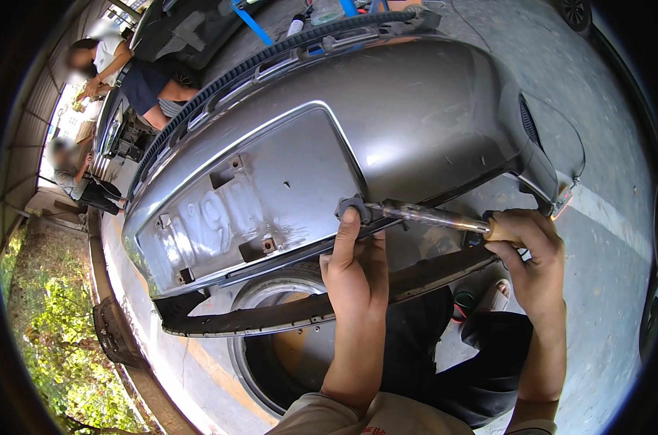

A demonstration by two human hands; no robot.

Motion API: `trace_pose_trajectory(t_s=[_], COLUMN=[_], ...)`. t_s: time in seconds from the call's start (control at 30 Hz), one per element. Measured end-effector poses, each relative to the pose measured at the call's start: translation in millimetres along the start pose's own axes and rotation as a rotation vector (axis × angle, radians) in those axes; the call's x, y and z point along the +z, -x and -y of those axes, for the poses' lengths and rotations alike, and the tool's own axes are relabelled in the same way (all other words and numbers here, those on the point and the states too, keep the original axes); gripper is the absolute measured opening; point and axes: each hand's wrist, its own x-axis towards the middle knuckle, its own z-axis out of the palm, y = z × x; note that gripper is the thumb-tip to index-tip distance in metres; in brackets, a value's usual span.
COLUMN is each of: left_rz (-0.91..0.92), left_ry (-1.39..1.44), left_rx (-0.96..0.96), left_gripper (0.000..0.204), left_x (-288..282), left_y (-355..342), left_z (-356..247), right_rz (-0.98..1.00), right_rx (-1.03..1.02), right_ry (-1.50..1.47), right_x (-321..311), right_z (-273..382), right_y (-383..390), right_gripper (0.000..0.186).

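Observation:
A grey car bumper [430, 94] lies across the view in front of me, its plate recess [256, 167] facing up. My left hand [356, 279] is closed at the recess's near right corner, the thumb pressing a small dark grey piece [353, 208] there. My right hand [530, 254] grips a soldering iron [434, 216] by its yellowish handle. Its stained metal shaft points left, and the tip is at the dark piece; whether they touch is hard to see. Below the left wrist runs the bumper's dark lower strip [430, 280].
A tyre [238, 355] lies under the bumper's near side. On the floor at right, a cable leads to a red and white power strip [562, 201]. Two people [129, 76] are at the far left beside a car. Blue stand legs [253, 23] rise behind the bumper.

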Motion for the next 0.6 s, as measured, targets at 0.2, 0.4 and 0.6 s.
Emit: trace_pose_trajectory(t_s=[0.2,0.4,0.6], left_rz=[-0.009,-0.016,-0.016], left_ry=[-0.005,-0.01,-0.01], left_rx=[0.003,0.013,0.011], left_gripper=[0.018,0.018,0.018], left_x=[3.8,2.7,1.9], left_y=[1.2,0.2,-0.1], left_z=[0.7,2.3,1.6], right_rz=[0.001,0.006,0.006], right_rx=[0.011,0.009,0.011], right_ry=[-0.018,-0.015,-0.013], right_x=[0.0,0.5,1.2], right_z=[-2.3,-4.1,-2.7], right_y=[0.1,-0.1,-0.9], right_gripper=[0.037,0.037,0.036])
